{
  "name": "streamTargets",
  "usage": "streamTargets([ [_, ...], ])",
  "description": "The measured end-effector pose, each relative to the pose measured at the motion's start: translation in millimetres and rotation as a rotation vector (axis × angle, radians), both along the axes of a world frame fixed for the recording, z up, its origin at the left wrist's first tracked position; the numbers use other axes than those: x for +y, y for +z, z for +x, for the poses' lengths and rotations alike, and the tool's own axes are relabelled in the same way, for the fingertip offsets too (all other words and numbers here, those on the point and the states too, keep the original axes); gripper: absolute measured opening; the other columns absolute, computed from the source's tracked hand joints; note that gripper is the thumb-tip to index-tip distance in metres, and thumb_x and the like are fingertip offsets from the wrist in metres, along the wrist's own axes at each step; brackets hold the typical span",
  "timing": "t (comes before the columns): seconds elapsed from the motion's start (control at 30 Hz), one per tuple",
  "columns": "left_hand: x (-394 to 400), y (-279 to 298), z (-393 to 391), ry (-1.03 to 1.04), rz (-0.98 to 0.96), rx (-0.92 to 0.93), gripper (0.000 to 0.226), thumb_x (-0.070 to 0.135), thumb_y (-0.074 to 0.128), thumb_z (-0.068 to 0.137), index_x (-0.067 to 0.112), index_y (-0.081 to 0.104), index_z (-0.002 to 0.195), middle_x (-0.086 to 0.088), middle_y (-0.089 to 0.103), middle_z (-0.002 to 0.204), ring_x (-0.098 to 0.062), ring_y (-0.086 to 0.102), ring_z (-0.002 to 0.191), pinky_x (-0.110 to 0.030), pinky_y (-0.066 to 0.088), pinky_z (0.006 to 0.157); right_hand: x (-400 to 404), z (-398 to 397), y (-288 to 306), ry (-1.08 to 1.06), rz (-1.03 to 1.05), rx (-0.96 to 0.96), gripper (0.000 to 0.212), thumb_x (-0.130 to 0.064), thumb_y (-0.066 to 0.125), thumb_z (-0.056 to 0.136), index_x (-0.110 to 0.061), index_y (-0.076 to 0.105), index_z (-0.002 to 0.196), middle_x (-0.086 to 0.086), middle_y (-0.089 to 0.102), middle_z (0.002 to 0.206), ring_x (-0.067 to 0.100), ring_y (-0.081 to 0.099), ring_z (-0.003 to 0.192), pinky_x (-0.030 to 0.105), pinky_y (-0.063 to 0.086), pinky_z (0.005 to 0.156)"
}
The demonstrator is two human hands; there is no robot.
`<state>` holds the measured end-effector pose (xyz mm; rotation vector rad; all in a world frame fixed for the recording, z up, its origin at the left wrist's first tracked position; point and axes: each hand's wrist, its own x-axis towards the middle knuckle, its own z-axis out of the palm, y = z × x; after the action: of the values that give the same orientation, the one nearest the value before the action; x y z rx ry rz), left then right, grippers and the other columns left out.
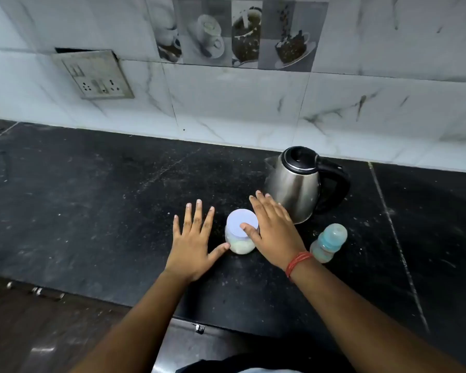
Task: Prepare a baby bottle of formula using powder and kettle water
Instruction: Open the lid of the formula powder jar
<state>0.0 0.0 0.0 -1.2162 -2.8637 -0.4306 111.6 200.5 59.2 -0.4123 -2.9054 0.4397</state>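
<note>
A small clear jar of white powder (240, 246) with a pale lavender lid (240, 220) stands on the black counter (92, 211). My left hand (193, 243) is flat and spread just left of it, thumb tip touching the jar's side. My right hand (275, 227) is spread to the jar's right, thumb resting on the lid; neither hand grips it. A steel electric kettle (293, 187) with black lid and handle stands behind my right hand. A baby bottle (328, 242) with a blue cap stands right of my right wrist.
A marble-tiled wall runs along the counter's far side, with a socket plate (94, 76) at upper left. The counter's front edge and drawer handles (38, 292) lie at lower left. A seam in the counter (396, 238) runs right of the bottle.
</note>
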Motion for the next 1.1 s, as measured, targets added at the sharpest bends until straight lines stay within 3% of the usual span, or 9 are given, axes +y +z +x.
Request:
streamTargets([
  [0.17,-5,-9,-4,-0.028,-0.045,-0.123,0.100,0.086,0.022,0.088,0.028,-0.009,0.164,-0.003,-0.026,0.170,-0.024,-0.025,0.156,-0.057,-0.003,0.127,-8,-17,-8,0.029,-0.078,-0.209,0.094,-0.066,0.057,0.088,-0.021,0.017,0.159,0.003,0.027,0.165,0.023,0.034,0.148,0.042,0.032,0.117],
  [0.27,-4,-13,-6,-0.065,-0.042,-0.292,0.102,0.079,0.037,0.089,0.029,-0.014,0.162,0.000,-0.028,0.168,-0.023,-0.026,0.156,-0.055,-0.001,0.129,-14,-23,-10,0.014,-0.058,-0.219,0.097,-0.061,0.063,0.086,-0.019,0.016,0.159,0.006,0.037,0.156,0.027,0.046,0.138,0.042,0.039,0.111],
  [0.43,6,-11,4,-0.122,0.088,-0.501,0.107,0.062,0.062,0.092,0.027,-0.010,0.163,0.008,-0.021,0.168,-0.019,-0.020,0.157,-0.052,0.004,0.130,-16,-25,-6,-0.045,-0.087,-0.155,0.091,-0.055,0.070,0.082,-0.017,0.029,0.154,0.005,0.045,0.149,0.026,0.046,0.136,0.036,0.039,0.109],
  [0.53,17,-6,11,-0.136,0.243,-0.645,0.116,0.055,0.073,0.089,0.023,-0.009,0.164,0.011,-0.014,0.168,-0.009,-0.007,0.159,-0.040,0.008,0.131,-14,-22,7,-0.118,-0.216,-0.119,0.085,-0.056,0.070,0.082,-0.022,0.035,0.151,0.001,0.045,0.148,0.024,0.048,0.134,0.036,0.044,0.103],
  [0.63,29,2,18,-0.092,0.419,-0.771,0.123,0.055,0.082,0.079,0.029,-0.002,0.164,0.009,0.015,0.172,-0.002,0.018,0.156,-0.029,0.023,0.127,-11,-17,23,-0.162,-0.362,-0.085,0.072,-0.061,0.069,0.079,-0.026,0.047,0.138,-0.005,0.052,0.137,0.019,0.054,0.122,0.036,0.048,0.097],
  [0.77,47,16,25,-0.095,0.506,-0.701,0.106,0.050,0.090,0.068,0.030,0.029,0.152,0.008,0.042,0.147,-0.006,0.047,0.136,-0.036,0.044,0.113,-4,-5,36,-0.173,-0.497,-0.070,0.050,-0.057,0.067,0.084,-0.022,0.055,0.119,-0.004,0.059,0.121,0.018,0.058,0.107,0.040,0.050,0.093],
  [0.93,64,31,38,-0.197,0.452,-0.585,0.098,0.040,0.092,0.066,0.028,0.035,0.145,0.010,0.043,0.131,-0.001,0.048,0.123,-0.030,0.049,0.103,4,16,40,-0.190,-0.178,-0.167,0.060,-0.069,0.040,0.093,-0.026,0.046,0.135,-0.001,0.056,0.139,0.030,0.062,0.115,0.040,0.050,0.088],
  [1.03,72,39,44,-0.248,0.435,-0.589,0.094,0.040,0.092,0.066,0.030,0.039,0.143,0.012,0.046,0.128,-0.003,0.050,0.122,-0.028,0.051,0.100,12,25,39,-0.198,-0.255,-0.171,0.058,-0.069,0.039,0.093,-0.035,0.042,0.140,-0.002,0.053,0.140,0.030,0.061,0.116,0.039,0.049,0.090],
  [1.1,77,45,45,-0.292,0.395,-0.629,0.089,0.039,0.093,0.064,0.034,0.042,0.137,0.011,0.051,0.126,-0.007,0.056,0.117,-0.033,0.054,0.096,18,31,37,-0.211,-0.320,-0.156,0.054,-0.068,0.040,0.091,-0.036,0.047,0.134,-0.002,0.056,0.132,0.028,0.060,0.114,0.039,0.049,0.090],
])
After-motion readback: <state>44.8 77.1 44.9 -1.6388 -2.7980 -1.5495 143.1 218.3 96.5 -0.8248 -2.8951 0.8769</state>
